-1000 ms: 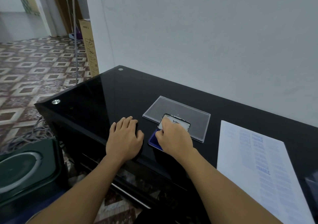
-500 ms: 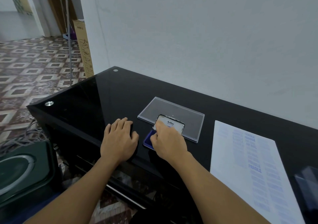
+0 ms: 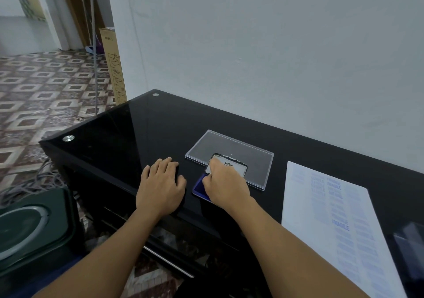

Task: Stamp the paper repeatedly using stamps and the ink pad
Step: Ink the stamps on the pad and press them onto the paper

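A blue ink pad (image 3: pixel 197 187) lies open near the table's front edge. Its raised lid (image 3: pixel 236 167) shows a white label. My right hand (image 3: pixel 226 186) is over the pad with its fingers curled down. It seems to grip a small stamp, which the hand hides. My left hand (image 3: pixel 160 186) rests palm-down on the table just left of the pad, fingers relaxed. The white paper (image 3: pixel 330 219), covered in rows of blue stamp marks, lies to the right.
A clear plastic tray (image 3: pixel 229 144) lies behind the ink pad on the black glass table (image 3: pixel 128 132). A dark device (image 3: pixel 410 247) sits at the right edge beside the paper. A dark bin (image 3: pixel 34 226) stands on the floor to the left. The wall runs along the table's back.
Both hands stay where they were on the table and the ink pad. Only my head has shifted slightly.
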Available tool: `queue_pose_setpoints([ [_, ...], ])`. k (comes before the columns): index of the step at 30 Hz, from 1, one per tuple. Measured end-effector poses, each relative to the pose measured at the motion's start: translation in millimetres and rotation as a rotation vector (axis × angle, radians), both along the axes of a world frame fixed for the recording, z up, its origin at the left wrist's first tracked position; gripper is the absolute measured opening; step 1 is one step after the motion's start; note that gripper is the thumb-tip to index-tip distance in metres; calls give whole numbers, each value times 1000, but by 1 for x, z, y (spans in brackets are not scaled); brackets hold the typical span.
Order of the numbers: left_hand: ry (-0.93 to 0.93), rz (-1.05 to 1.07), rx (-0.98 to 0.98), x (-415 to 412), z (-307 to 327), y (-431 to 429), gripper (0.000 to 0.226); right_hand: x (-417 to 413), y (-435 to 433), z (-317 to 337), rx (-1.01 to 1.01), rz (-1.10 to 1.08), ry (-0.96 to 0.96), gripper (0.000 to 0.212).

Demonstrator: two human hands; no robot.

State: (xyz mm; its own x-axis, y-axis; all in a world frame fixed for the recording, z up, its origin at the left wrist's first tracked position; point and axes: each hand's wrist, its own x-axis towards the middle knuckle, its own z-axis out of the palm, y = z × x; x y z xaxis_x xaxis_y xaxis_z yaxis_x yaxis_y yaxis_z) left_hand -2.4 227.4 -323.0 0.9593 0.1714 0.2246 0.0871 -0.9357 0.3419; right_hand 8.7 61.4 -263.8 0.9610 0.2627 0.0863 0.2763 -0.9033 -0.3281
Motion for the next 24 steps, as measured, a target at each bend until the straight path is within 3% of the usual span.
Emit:
queue_pose_setpoints([
  [12, 49, -39, 3, 0, 0, 3, 53, -11, -3, 5, 21, 4, 22, 8],
  [19, 105, -53, -128, 2, 12, 6, 51, -10, -14, 15, 38, 36, 119, 11],
  [24, 45, -75, -270, -7, 32, -6, 49, -14, -39, 25, 150, -42, 112, 15],
])
